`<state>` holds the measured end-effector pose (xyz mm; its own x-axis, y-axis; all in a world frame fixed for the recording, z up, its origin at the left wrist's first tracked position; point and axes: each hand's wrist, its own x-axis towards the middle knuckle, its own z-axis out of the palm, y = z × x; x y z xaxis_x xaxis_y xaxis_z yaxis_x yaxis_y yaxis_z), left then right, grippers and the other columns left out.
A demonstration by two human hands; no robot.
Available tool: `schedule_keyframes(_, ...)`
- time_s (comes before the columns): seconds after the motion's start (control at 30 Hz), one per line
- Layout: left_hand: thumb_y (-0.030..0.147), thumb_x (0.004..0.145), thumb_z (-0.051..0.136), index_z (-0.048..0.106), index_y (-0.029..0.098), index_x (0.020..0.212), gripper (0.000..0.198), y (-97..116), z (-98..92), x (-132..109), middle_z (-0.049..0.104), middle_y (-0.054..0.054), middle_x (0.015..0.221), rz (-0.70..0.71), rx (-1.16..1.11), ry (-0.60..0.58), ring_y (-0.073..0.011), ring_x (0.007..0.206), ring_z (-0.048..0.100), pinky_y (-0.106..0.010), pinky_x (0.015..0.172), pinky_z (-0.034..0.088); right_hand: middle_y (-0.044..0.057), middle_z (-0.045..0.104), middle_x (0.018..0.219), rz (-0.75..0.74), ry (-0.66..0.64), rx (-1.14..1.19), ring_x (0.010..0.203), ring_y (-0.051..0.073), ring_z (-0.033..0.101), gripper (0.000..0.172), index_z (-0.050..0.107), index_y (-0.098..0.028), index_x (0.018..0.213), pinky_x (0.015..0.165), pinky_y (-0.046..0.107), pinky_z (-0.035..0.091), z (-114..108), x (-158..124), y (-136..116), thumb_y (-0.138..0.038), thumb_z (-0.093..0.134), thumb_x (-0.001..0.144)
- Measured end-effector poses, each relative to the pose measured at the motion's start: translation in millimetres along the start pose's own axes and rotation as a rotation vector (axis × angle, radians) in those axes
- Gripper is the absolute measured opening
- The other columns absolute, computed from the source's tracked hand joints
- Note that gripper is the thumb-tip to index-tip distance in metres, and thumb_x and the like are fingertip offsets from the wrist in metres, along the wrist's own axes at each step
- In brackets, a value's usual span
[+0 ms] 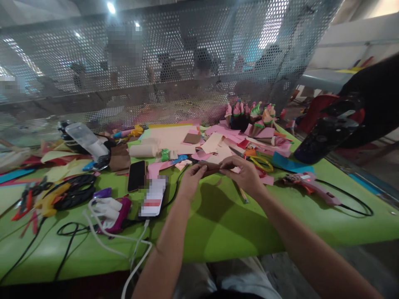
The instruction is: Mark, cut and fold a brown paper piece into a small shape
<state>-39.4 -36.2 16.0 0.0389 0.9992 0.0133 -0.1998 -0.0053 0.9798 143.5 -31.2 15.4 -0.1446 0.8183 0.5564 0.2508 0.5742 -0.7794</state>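
Both hands pinch a small piece of brown paper (210,167) between them, held above the green tabletop (218,232). My left hand (192,177) has its thumb on the paper's left end. At the right end, my right hand (242,173) grips with thumb and fingers, partly covering it. Pink and cream paper scraps (215,145) lie just beyond the hands. A pencil-like stick (243,195) rests on the table below my right hand, and scissors with yellow handles (262,163) lie to its right.
A pink hot glue gun (316,185) with a black cable lies right, near a dark bottle (326,137). Paper cones (257,114) stand at the back. Two phones, one a black phone (136,176), and a purple power strip (116,216) with cables sit left. A perforated metal screen (156,62) borders the back.
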Motion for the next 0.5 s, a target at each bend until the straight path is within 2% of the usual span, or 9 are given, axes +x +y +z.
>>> schedule_keyframes(0.13,0.044,0.071,0.074,0.076,0.017,0.081,0.028,-0.1,-1.7,1.3,0.077,-0.006,0.088,0.071,0.111,-0.065,-0.0218,0.089,0.068,-0.034,0.091,0.049,0.003,0.068,0.083,0.014,-0.001,-0.02,0.076,0.018,0.062,0.004,0.066,-0.021,0.078,0.071,0.032,0.049,-0.5,0.2,1.0,-0.025,0.067,0.079)
schedule_keyframes(0.27,0.044,0.073,0.072,0.076,0.017,0.085,0.03,-0.9,-4.1,1.8,0.077,-0.006,0.089,0.046,0.137,-0.094,-0.023,0.094,0.068,-0.034,0.093,0.048,0.002,0.066,0.075,0.078,-0.007,-0.055,0.069,0.017,0.06,0.004,0.066,-0.021,0.079,0.065,0.03,0.046,-2.1,0.1,2.9,-0.025,0.065,0.079)
schedule_keyframes(0.37,0.042,0.075,0.07,0.076,0.017,0.084,0.028,-4.8,-6.0,2.7,0.077,-0.006,0.09,0.032,0.145,-0.072,-0.0227,0.094,0.068,-0.034,0.092,0.049,0.0,0.065,0.071,0.1,0.009,-0.072,0.066,0.016,0.058,0.004,0.066,-0.021,0.078,0.062,0.029,0.044,-3.0,-0.1,4.0,-0.024,0.065,0.077)
schedule_keyframes(0.5,0.037,0.077,0.068,0.076,0.018,0.084,0.022,-9.1,-7.9,2.4,0.077,-0.006,0.096,0.017,0.194,0.035,-0.0227,0.097,0.068,-0.035,0.094,0.05,0.0,0.065,0.071,0.102,0.027,-0.094,0.065,0.016,0.057,0.004,0.065,-0.021,0.078,0.061,0.028,0.043,-2.7,-0.4,5.6,-0.024,0.064,0.077)
